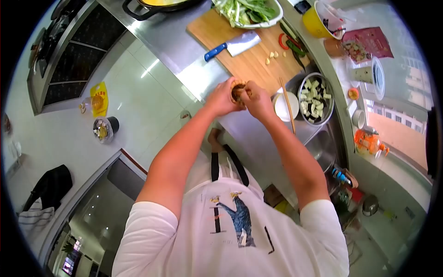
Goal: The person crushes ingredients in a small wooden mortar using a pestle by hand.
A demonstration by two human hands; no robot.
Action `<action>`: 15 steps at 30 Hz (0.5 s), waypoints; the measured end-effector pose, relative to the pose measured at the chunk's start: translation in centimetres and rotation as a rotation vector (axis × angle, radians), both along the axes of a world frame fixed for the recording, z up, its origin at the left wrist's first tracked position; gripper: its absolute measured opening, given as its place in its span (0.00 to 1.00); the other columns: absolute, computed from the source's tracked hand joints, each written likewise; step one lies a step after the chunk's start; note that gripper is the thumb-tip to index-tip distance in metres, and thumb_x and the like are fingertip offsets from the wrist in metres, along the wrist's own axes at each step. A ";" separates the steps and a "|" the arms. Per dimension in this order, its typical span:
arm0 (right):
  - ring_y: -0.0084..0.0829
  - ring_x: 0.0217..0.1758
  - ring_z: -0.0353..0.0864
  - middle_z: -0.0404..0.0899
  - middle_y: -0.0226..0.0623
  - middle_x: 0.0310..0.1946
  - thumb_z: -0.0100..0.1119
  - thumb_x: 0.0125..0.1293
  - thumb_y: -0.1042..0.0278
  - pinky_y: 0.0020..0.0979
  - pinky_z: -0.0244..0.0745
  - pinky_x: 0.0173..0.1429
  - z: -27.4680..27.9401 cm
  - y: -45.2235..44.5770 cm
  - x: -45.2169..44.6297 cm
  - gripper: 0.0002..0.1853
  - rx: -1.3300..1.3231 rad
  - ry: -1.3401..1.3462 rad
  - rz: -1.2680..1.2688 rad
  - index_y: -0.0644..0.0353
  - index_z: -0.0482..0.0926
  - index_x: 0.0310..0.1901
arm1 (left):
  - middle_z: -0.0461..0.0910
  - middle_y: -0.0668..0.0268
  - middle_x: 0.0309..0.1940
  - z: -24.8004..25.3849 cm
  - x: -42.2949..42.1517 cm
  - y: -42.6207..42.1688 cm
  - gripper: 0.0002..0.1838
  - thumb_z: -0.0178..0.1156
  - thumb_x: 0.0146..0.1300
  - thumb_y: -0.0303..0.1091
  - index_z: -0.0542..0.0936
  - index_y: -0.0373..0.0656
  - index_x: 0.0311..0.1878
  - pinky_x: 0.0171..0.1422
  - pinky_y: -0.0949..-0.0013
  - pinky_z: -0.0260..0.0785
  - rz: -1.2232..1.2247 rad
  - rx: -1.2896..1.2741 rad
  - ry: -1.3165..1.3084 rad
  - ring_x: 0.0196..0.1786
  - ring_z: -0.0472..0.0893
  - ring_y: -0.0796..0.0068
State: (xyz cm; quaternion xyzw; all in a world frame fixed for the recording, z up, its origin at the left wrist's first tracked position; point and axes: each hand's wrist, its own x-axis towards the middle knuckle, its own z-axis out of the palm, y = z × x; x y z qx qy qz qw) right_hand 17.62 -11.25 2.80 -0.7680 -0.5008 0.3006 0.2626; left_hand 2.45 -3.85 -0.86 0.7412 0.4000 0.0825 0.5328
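Observation:
Over the counter's front edge, my left hand [223,98] is wrapped round a small, round, orange-brown container [238,90] with a dark inside. My right hand [256,99] is closed at the container's right side, fingers pinched by its opening; what they grip is hidden. Just beyond lies a wooden cutting board [265,69], with a blue-handled cleaver [233,46] flat on it and several garlic cloves [272,56]. To the right of my right hand stands a white bowl [282,108] with chopsticks [287,104] across it.
A metal bowl of cut eggplant [315,100] stands beside the sink [320,150]. Leafy greens [244,10] fill a white basket at the back, near a black pan [159,10]. Sliced peppers [293,45] lie at the board's right. A bin [107,129] stands on the floor.

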 end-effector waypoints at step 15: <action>0.52 0.37 0.86 0.85 0.52 0.31 0.65 0.64 0.58 0.46 0.78 0.41 0.7 0.7 1.4 0.13 -0.204 -0.061 0.061 0.61 0.81 0.37 | 0.76 0.53 0.66 -0.1 -0.3 -0.5 0.56 0.87 0.39 0.46 0.66 0.47 0.73 0.73 0.53 0.70 0.027 0.023 -0.002 0.70 0.74 0.49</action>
